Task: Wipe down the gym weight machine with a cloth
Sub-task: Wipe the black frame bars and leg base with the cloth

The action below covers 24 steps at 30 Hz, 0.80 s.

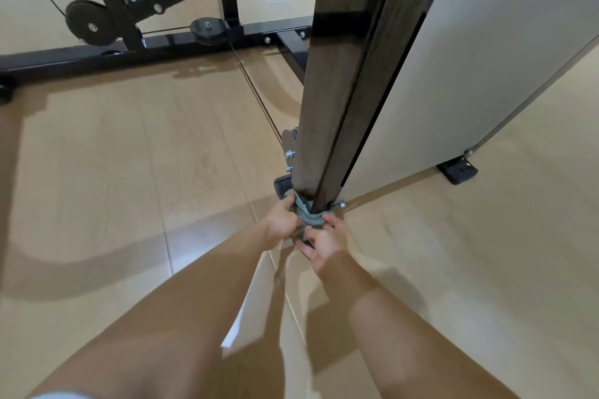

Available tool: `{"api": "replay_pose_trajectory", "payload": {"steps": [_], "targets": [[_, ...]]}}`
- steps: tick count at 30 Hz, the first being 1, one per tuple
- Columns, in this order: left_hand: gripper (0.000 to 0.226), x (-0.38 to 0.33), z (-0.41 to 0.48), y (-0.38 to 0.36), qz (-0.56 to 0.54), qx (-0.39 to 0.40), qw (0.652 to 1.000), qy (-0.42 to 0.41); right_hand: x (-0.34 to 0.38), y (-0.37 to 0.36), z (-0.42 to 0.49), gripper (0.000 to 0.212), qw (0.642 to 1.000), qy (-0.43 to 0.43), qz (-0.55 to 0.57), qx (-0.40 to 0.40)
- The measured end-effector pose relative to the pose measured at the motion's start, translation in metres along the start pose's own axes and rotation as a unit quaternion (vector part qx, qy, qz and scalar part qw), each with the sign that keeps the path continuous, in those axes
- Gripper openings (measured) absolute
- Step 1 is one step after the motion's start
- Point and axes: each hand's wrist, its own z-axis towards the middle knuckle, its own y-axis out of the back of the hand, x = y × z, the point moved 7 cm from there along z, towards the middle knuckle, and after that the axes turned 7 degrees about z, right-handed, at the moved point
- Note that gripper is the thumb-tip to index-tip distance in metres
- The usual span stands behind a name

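Note:
A black upright post (337,100) of the weight machine runs down from the top to the floor in the middle of the view. A grey-green cloth (308,214) is bunched around the foot of the post. My left hand (282,223) grips the cloth on its left side. My right hand (324,243) pinches the cloth from below and to the right. Both arms reach down and forward from the bottom of the view. Part of the cloth is hidden between my hands.
A pale side panel (470,58) of the machine stands right of the post, ending in a black foot (457,170). Black base bars (97,55) with pulleys (90,26) and a cable (256,94) lie at the back left. Glossy wood floor (129,188) spreads all around.

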Motion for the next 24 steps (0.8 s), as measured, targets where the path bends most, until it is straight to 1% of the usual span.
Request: {"api": "replay_pose_trajectory", "payload": {"steps": [1, 4, 7, 10, 13, 17, 19, 24], "targets": [[0.079, 0.002, 0.001, 0.001, -0.015, 0.001, 1.000, 0.008, -0.002, 0.000, 0.001, 0.056, 1.000, -0.014, 0.008, 0.003], [0.072, -0.002, 0.001, 0.005, -0.048, -0.004, 0.999, 0.020, 0.001, 0.002, 0.001, 0.052, 0.998, -0.047, 0.033, -0.003], [0.065, -0.018, -0.003, 0.018, -0.097, -0.058, 0.993, 0.013, 0.010, 0.002, -0.003, 0.045, 0.997, -0.057, 0.054, -0.007], [0.067, -0.035, -0.011, 0.025, -0.147, -0.106, 0.983, -0.011, 0.022, 0.001, -0.010, 0.041, 0.998, -0.035, 0.060, -0.009], [0.061, -0.048, -0.022, 0.032, -0.179, -0.149, 0.972, -0.032, 0.035, -0.004, -0.023, 0.038, 0.998, 0.002, 0.057, 0.000], [0.054, -0.073, -0.040, 0.038, -0.201, -0.158, 0.964, -0.072, 0.064, -0.016, -0.046, 0.038, 0.996, 0.084, 0.031, 0.006], [0.050, -0.086, -0.050, 0.043, -0.200, -0.169, 0.960, -0.098, 0.079, -0.024, -0.058, 0.037, 0.991, 0.129, 0.022, 0.019], [0.048, -0.118, -0.073, 0.051, -0.216, -0.200, 0.944, -0.147, 0.116, -0.041, -0.095, 0.037, 0.970, 0.244, 0.001, 0.018]]}}
